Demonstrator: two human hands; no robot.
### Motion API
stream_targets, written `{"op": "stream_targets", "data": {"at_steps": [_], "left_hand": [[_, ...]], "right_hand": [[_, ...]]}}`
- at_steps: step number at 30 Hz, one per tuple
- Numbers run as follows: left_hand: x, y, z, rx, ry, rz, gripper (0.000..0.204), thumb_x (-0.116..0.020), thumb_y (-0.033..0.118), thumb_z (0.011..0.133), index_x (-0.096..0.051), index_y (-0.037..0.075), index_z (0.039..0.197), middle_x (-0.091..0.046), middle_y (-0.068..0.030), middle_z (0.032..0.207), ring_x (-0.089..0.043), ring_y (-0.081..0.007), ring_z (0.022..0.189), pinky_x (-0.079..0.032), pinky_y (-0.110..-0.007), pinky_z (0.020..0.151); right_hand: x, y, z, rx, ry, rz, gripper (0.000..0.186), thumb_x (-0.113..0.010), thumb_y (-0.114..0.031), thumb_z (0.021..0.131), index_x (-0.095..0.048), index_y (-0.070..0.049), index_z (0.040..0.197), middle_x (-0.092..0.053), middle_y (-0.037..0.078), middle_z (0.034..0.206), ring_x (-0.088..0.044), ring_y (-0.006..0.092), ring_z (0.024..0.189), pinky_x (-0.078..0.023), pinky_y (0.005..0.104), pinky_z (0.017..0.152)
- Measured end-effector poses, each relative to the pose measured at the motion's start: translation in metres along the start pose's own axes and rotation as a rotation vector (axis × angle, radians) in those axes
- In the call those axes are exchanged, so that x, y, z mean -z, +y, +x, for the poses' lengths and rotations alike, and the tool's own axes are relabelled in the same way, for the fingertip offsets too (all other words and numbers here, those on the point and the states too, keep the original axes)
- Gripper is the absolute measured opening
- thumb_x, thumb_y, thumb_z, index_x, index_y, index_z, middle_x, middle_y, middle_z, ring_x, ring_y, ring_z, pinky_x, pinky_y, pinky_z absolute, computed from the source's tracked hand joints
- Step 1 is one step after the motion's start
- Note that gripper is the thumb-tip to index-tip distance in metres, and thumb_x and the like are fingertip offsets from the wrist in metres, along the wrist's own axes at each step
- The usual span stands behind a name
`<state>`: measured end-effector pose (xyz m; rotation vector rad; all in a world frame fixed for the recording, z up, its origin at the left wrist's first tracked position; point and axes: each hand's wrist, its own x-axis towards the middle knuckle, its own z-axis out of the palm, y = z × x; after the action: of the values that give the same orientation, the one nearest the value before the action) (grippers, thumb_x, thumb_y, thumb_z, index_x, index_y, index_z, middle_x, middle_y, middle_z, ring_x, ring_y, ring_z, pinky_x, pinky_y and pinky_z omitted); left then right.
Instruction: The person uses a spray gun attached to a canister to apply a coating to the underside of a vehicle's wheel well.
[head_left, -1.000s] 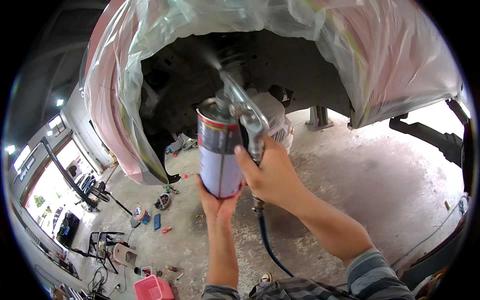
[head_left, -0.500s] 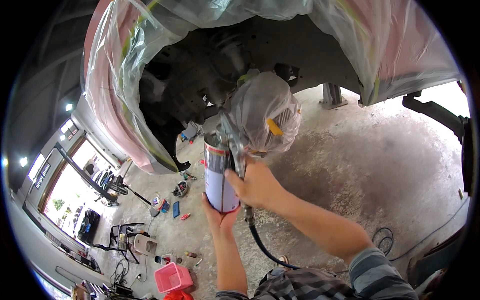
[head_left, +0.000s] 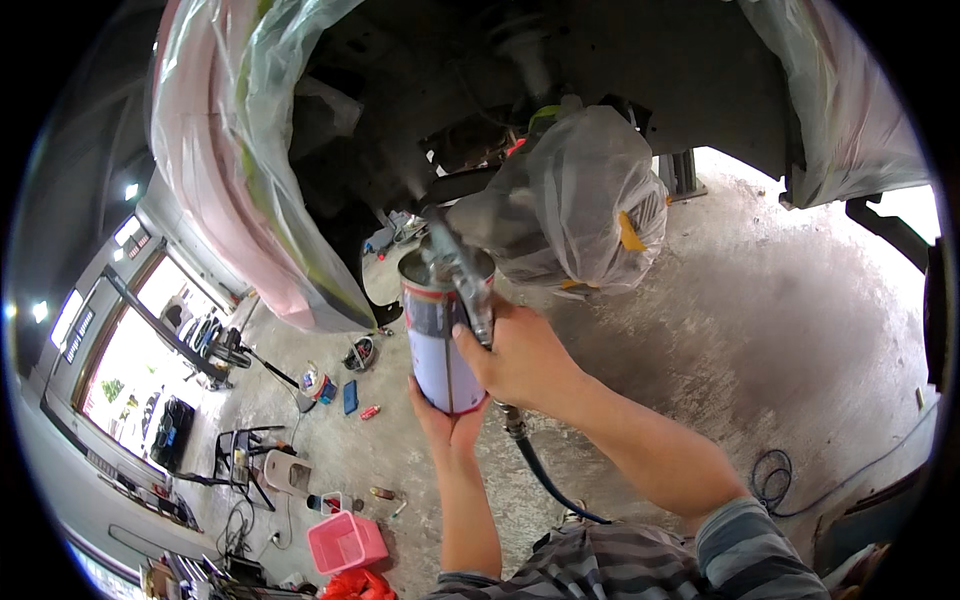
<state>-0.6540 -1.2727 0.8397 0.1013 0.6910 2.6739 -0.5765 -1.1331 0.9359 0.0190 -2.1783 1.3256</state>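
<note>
My left hand (head_left: 450, 425) is wrapped round the bottom of a cylindrical can (head_left: 432, 365) with a white lower part and dark, red-rimmed top. My right hand (head_left: 525, 360) grips a silver spray gun (head_left: 462, 270), fixed to the can's top and trailing a dark air hose (head_left: 540, 475). Faint mist hangs by the nozzle, inside the dark wheel well (head_left: 380, 110). Right of the nozzle, a hub assembly (head_left: 585, 190) is wrapped in clear plastic. The surrounding pinkish car body (head_left: 225, 170) is draped in plastic sheeting with yellow-green tape.
A lift post (head_left: 683, 175) and dark lift arm (head_left: 875, 225) stand beyond the car. On the floor (head_left: 690, 360) lie a coiled hose (head_left: 770, 480), a pink basin (head_left: 345, 545), a stool (head_left: 285, 470), a black frame (head_left: 240, 450) and scattered tools. An open doorway (head_left: 130, 360) is at left.
The spray gun and can have dropped lower relative to the wheel arch, with the nozzle now left of the wrapped hub. The view has shifted, showing more of that hub and the pink basin.
</note>
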Motion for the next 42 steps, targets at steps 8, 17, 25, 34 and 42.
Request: {"op": "stream_targets", "data": {"at_steps": [8, 17, 25, 34, 42], "left_hand": [[0.063, 0.017, 0.033, -0.134, 0.080, 0.159, 0.058, -0.042, 0.053, 0.093, -0.049, 0.012, 0.133, -0.054, -0.0093, 0.133, -0.050, -0.0287, 0.123, -0.037, -0.046, 0.107], [-0.020, 0.002, 0.032, -0.344, 0.289, 0.586, 0.059, -0.041, 0.053, 0.094, -0.046, 0.011, 0.135, -0.053, -0.0103, 0.134, -0.049, -0.0280, 0.124, -0.037, -0.045, 0.107], [0.047, 0.026, 0.058, -0.209, 0.169, 0.237, 0.060, -0.042, 0.056, 0.092, -0.047, 0.016, 0.136, -0.054, -0.0079, 0.133, -0.050, -0.0268, 0.123, -0.039, -0.046, 0.106], [0.081, 0.021, 0.075, -0.001, -0.029, 0.013, 0.059, -0.039, 0.053, 0.095, -0.046, 0.009, 0.134, -0.054, -0.0115, 0.131, -0.053, -0.0297, 0.119, -0.040, -0.044, 0.104], [0.090, 0.017, 0.073, -0.155, -0.163, 0.179, 0.060, -0.041, 0.052, 0.095, -0.043, 0.008, 0.136, -0.052, -0.0139, 0.132, -0.052, -0.0311, 0.119, -0.041, -0.044, 0.104]], "right_hand": [[-0.049, 0.025, 0.010, 0.072, -0.081, 0.063, 0.033, -0.058, -0.022, 0.084, -0.054, 0.002, 0.106, -0.062, 0.026, 0.098, -0.062, 0.0432, 0.088, -0.048, 0.0488, 0.082], [-0.056, 0.027, 0.046, 0.092, -0.017, 0.102, 0.030, -0.058, -0.022, 0.084, -0.053, 0.003, 0.100, -0.063, 0.024, 0.080, -0.063, 0.0423, 0.075, -0.051, 0.0493, 0.072], [-0.036, 0.029, 0.071, 0.128, -0.272, 0.069, 0.044, -0.058, -0.027, 0.083, -0.053, 0.006, 0.112, -0.064, 0.026, 0.080, -0.064, 0.0431, 0.081, -0.051, 0.0494, 0.075], [-0.062, 0.018, 0.034, -0.104, -0.078, 0.052, 0.040, -0.059, -0.025, 0.084, -0.047, 0.008, 0.105, -0.060, 0.030, 0.092, -0.062, 0.0449, 0.079, -0.051, 0.0497, 0.074], [-0.092, 0.021, 0.006, 0.073, 0.104, 0.050, 0.038, -0.060, -0.019, 0.083, -0.046, 0.006, 0.108, -0.059, 0.027, 0.086, -0.061, 0.0452, 0.078, -0.049, 0.0503, 0.070]]}}
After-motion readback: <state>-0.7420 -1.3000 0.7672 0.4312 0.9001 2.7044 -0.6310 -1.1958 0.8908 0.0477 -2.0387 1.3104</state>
